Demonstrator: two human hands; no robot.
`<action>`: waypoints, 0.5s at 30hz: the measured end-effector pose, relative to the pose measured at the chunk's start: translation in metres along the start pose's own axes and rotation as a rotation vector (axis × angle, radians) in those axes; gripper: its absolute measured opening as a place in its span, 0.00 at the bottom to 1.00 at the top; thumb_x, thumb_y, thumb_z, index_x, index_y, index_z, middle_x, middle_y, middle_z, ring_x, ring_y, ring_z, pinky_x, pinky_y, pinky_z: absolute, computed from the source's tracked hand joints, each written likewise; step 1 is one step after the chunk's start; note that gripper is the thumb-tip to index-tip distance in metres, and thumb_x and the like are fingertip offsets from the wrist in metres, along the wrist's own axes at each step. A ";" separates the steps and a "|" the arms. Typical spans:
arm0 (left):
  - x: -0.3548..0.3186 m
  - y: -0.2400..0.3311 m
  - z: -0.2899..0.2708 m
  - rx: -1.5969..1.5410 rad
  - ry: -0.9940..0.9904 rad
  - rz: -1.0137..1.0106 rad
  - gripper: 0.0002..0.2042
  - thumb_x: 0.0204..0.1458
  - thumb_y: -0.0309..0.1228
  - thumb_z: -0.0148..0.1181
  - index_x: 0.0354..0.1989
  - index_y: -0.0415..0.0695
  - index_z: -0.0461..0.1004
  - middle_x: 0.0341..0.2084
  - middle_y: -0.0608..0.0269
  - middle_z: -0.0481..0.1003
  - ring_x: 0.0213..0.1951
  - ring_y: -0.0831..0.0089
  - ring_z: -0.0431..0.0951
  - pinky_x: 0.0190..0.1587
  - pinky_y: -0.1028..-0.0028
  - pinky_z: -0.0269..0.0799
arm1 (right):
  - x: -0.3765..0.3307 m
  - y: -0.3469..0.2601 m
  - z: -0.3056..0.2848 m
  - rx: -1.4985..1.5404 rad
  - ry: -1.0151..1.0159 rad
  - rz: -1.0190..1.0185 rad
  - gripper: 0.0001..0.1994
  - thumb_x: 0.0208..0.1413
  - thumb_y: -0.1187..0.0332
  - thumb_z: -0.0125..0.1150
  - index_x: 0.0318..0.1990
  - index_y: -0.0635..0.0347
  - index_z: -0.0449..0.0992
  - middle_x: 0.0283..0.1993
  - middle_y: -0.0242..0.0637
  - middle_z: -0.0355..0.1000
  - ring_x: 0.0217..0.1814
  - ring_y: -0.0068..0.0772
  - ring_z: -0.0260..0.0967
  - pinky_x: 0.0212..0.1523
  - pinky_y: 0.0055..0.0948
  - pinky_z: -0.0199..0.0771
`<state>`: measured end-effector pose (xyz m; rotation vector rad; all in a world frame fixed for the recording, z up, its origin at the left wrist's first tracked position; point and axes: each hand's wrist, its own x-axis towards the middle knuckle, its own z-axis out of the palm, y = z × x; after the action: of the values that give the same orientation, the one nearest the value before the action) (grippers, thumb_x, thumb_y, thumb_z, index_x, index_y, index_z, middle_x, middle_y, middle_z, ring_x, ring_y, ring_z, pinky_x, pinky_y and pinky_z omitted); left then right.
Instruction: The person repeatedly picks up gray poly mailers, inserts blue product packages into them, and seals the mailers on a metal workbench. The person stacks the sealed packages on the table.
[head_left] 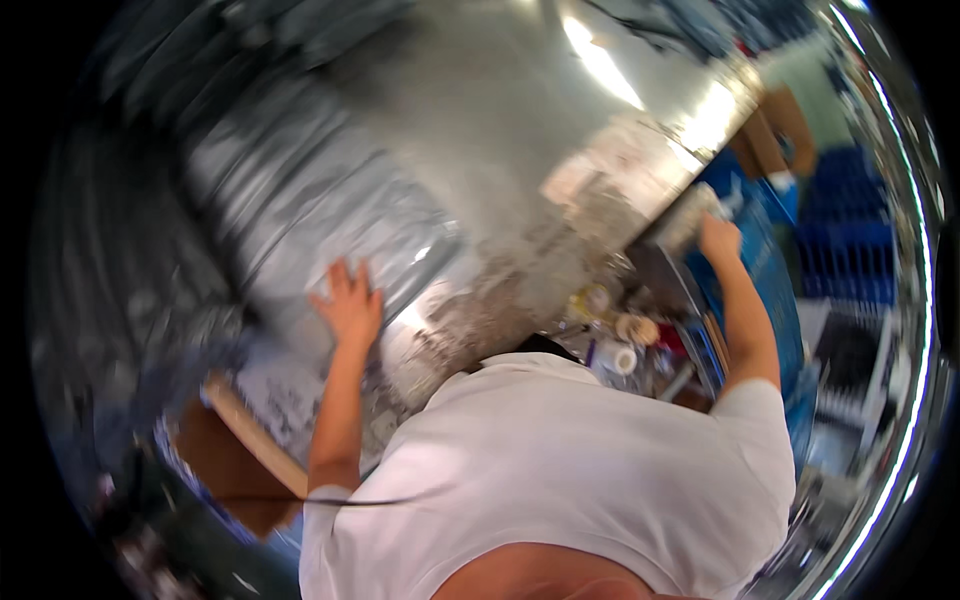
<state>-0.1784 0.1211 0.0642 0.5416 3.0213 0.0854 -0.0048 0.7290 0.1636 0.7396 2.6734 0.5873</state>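
Rests the left hand [352, 305], fingers spread wide, on a smooth, shiny grey plastic sheet [300, 180], laid over the left part of the metal table [460, 110] and reaching toward its near edge. Shows a few creases and bright glints across that sheet, on the side toward the middle of the metal table. Holds the right arm stretched out past the right edge of the metal table, with the right hand [720, 238] at a pale object [690, 218] just beyond that edge; shows bent fingers there, but too blurred to tell whether pinching the object or only touching it. Leans in a white shirt [590, 450] over the near side of the metal table. Displays a jumble of small goods off the near right corner of the metal table, among them a white roll [616, 358] and a tan roll [637, 328]. To the right of the metal table, under the right forearm, shows blue plastic [765, 275], and farther out a blue crate [848, 225]. Near the far right of the metal table, shows an open cardboard box [788, 125]. Off the near left of the metal table, shows brown cardboard [225, 460] beside a tan bar [255, 437].
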 end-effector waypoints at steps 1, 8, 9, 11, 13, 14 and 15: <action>-0.001 -0.003 0.007 -0.021 0.040 0.008 0.29 0.48 0.43 0.52 0.60 0.57 0.55 0.62 0.55 0.48 0.64 0.58 0.46 0.55 0.36 0.37 | 0.001 0.000 0.011 0.042 0.052 -0.031 0.08 0.45 0.67 0.49 0.26 0.59 0.74 0.27 0.47 0.73 0.32 0.49 0.72 0.30 0.44 0.71; -0.009 -0.014 0.015 -0.085 0.091 -0.021 0.28 0.48 0.45 0.51 0.60 0.59 0.55 0.62 0.59 0.48 0.64 0.61 0.44 0.56 0.36 0.34 | 0.014 -0.073 -0.108 0.719 0.101 -0.332 0.09 0.49 0.73 0.49 0.27 0.60 0.78 0.15 0.39 0.67 0.16 0.29 0.65 0.19 0.29 0.62; -0.009 -0.013 0.014 -0.078 0.090 -0.024 0.28 0.48 0.45 0.51 0.60 0.59 0.55 0.62 0.59 0.48 0.64 0.61 0.44 0.55 0.35 0.34 | 0.021 -0.094 -0.154 0.841 -0.079 -0.235 0.12 0.52 0.71 0.45 0.32 0.61 0.78 0.16 0.42 0.69 0.18 0.29 0.68 0.22 0.27 0.65; -0.008 -0.011 0.012 -0.083 0.097 -0.017 0.28 0.48 0.45 0.50 0.59 0.59 0.56 0.62 0.59 0.48 0.64 0.62 0.44 0.56 0.35 0.34 | 0.074 -0.118 -0.196 1.034 0.066 -0.303 0.13 0.56 0.67 0.46 0.35 0.65 0.76 0.13 0.33 0.66 0.14 0.23 0.64 0.17 0.24 0.62; -0.006 -0.010 0.011 -0.067 0.103 -0.030 0.27 0.48 0.44 0.50 0.59 0.59 0.56 0.62 0.59 0.48 0.64 0.62 0.44 0.56 0.36 0.32 | 0.121 -0.157 -0.259 1.133 0.245 -0.442 0.11 0.56 0.66 0.47 0.37 0.62 0.75 0.17 0.35 0.69 0.17 0.22 0.65 0.20 0.24 0.64; -0.001 -0.007 0.009 -0.077 0.104 -0.016 0.27 0.48 0.44 0.50 0.59 0.58 0.57 0.62 0.59 0.48 0.64 0.62 0.44 0.56 0.36 0.32 | 0.160 -0.160 -0.274 1.156 0.454 -0.532 0.11 0.56 0.67 0.47 0.38 0.61 0.74 0.24 0.39 0.72 0.25 0.27 0.70 0.29 0.25 0.67; 0.001 -0.006 0.007 -0.075 0.097 -0.021 0.27 0.47 0.44 0.51 0.59 0.58 0.57 0.62 0.59 0.48 0.64 0.62 0.44 0.56 0.37 0.31 | 0.171 -0.172 -0.313 1.078 0.848 -0.731 0.11 0.55 0.67 0.47 0.41 0.62 0.72 0.33 0.41 0.74 0.36 0.36 0.71 0.39 0.25 0.67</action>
<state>-0.1803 0.1163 0.0571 0.5143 3.1018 0.2296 -0.3390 0.5922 0.3263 -0.5056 3.5859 -1.0230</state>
